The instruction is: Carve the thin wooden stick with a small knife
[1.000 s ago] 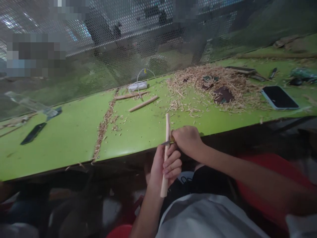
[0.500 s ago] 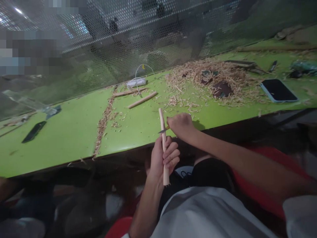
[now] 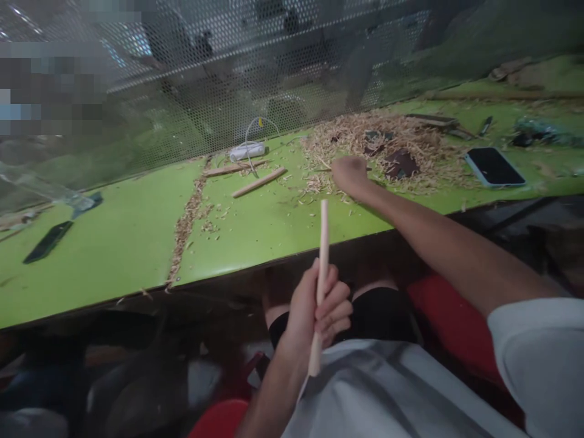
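My left hand (image 3: 326, 307) is wrapped round a pale, peeled wooden stick (image 3: 323, 237), held nearly upright over my lap at the table's front edge. The stick's top end rises past the fingers, and its lower end pokes out below the palm. Farther forward, my right hand (image 3: 350, 173) is closed on a small knife (image 3: 322, 169). Its thin blade points left, just above the near edge of a heap of wood shavings (image 3: 342, 131). Most of the knife's handle is hidden in the fist. Blade and stick are apart.
Two more sticks, one of them this pale stick (image 3: 259, 182), lie on the green table (image 3: 123, 237) near a white cylinder (image 3: 247, 151) with a wire loop. A phone (image 3: 495, 166) is at right, a dark flat object (image 3: 48, 241) at left. Perforated mesh (image 3: 274, 91) stands behind.
My right hand has moved the knife forward, away from the stick, to the shavings. My left hand has drawn the stick closer to my body and slightly right.
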Demonstrator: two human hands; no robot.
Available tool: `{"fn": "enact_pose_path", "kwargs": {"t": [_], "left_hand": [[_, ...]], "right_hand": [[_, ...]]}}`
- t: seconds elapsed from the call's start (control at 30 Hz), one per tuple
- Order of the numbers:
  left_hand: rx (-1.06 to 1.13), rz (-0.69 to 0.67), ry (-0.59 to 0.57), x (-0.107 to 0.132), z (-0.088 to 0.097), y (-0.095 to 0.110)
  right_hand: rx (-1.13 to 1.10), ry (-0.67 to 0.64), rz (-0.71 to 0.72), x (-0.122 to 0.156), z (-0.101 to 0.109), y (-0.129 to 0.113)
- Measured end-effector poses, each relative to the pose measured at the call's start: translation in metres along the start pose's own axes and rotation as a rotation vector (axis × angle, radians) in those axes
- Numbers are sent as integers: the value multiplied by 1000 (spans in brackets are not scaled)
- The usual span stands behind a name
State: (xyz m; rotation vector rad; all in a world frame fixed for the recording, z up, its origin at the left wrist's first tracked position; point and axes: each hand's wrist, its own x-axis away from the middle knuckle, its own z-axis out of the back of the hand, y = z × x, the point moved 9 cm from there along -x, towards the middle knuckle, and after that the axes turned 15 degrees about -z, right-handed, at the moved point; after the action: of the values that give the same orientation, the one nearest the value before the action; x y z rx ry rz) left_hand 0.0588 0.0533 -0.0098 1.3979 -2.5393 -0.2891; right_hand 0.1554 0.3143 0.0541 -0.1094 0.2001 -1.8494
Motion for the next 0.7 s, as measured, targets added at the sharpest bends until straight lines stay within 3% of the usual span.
{"fn": "enact_pose_path", "kwargs": {"t": [0.1,0.23,0.37,0.47,0.57,0.7], "left_hand": [[33,9,-22,-3,2,12],[100,10,-52,-12,5,21],[128,14,-40,-16,7,19],[135,4,-33,-17,8,20],[119,-25,-18,-20,11,21],[47,-62,28,-26,17,22]], "right_hand": [[47,115,25,3,23,13],[37,113,162,58,32,12],[140,-4,270,124,12,1],[196,-80,322,153,-7,-8],[194,-58,334,158,-15,-11],[228,-45,339,142,-23,-14]]}}
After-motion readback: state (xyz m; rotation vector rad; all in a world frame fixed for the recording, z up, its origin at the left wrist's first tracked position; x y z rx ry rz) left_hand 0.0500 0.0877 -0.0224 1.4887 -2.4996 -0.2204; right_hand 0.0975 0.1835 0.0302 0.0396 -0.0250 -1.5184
